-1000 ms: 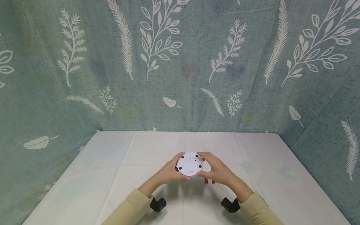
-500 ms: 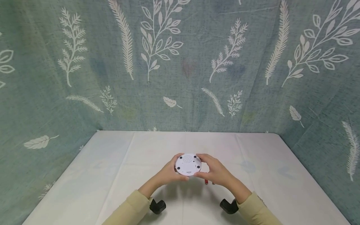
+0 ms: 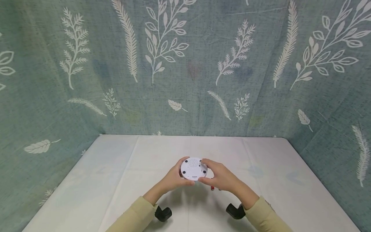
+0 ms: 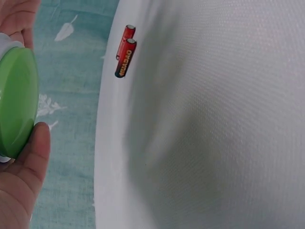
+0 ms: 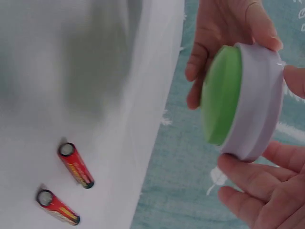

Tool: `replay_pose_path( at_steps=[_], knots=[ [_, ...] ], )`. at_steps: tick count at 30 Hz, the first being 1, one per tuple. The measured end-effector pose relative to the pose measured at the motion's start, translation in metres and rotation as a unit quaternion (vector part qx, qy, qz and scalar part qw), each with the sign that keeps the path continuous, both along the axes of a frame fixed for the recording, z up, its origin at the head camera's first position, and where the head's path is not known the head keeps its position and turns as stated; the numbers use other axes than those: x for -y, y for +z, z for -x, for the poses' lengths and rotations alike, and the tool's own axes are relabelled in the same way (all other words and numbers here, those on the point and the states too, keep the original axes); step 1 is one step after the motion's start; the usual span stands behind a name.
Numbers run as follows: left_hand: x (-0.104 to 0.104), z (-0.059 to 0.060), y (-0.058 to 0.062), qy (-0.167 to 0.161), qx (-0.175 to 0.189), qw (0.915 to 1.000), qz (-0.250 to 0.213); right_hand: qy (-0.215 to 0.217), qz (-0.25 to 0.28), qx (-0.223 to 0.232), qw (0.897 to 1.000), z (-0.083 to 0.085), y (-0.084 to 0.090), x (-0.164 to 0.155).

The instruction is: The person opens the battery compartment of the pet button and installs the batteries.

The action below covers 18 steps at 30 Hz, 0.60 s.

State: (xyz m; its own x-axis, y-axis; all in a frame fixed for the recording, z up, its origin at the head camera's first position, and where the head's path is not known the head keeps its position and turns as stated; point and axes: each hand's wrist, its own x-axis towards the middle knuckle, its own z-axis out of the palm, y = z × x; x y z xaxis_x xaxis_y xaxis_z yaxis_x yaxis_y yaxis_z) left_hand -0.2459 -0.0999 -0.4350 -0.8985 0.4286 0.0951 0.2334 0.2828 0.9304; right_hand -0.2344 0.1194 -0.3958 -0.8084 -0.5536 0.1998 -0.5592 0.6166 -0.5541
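Above the white table (image 3: 121, 167), both hands hold up a round white device (image 3: 193, 169). Its flat underside, with speaker holes and small black feet, faces me. My left hand (image 3: 177, 174) grips its left rim and my right hand (image 3: 211, 174) grips its right rim. The right wrist view shows the device's green domed face (image 5: 218, 95) and white body (image 5: 255, 102) turned toward the table. That green face (image 4: 16, 102) also shows beside my thumb (image 4: 33, 148) in the left wrist view. Two red batteries (image 5: 75, 165) (image 4: 125, 51) lie side by side on the table under my right hand.
A teal cloth with white leaf prints (image 3: 185, 64) hangs behind and to both sides of the table. Black wrist-camera mounts (image 3: 163, 213) (image 3: 235, 211) sit on both sleeves. In the head view the batteries (image 3: 213, 188) are mostly hidden by my right hand.
The device and both hands have shifted slightly left. My right fingers have crept a little further over the device's top edge. The batteries have not moved.
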Motion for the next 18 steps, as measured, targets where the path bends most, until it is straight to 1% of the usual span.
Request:
replay_pose_path(
  at_steps=[3,6,10,13,15,18],
  knots=[
    [0.0,0.0,-0.001,0.002,-0.004,1.0,0.006,0.001,-0.025,0.014,1.0,0.0,0.006,0.002],
    [-0.002,-0.008,0.012,0.001,-0.005,0.9999,0.014,-0.002,-0.046,0.025,0.999,0.001,0.012,0.004],
    [-0.004,-0.009,0.015,0.0,-0.002,1.0,0.009,-0.011,-0.076,0.025,0.997,0.001,0.019,0.009],
    [-0.003,-0.003,0.003,0.002,-0.004,1.0,0.002,-0.018,-0.093,0.028,0.995,0.001,0.023,0.013],
    [-0.004,-0.004,0.003,0.004,-0.007,1.0,0.003,-0.022,-0.104,0.028,0.994,0.002,0.024,0.015],
    [-0.003,-0.004,0.003,0.004,0.0,1.0,0.001,-0.025,-0.12,0.023,0.992,0.002,0.026,0.017]
  ],
)
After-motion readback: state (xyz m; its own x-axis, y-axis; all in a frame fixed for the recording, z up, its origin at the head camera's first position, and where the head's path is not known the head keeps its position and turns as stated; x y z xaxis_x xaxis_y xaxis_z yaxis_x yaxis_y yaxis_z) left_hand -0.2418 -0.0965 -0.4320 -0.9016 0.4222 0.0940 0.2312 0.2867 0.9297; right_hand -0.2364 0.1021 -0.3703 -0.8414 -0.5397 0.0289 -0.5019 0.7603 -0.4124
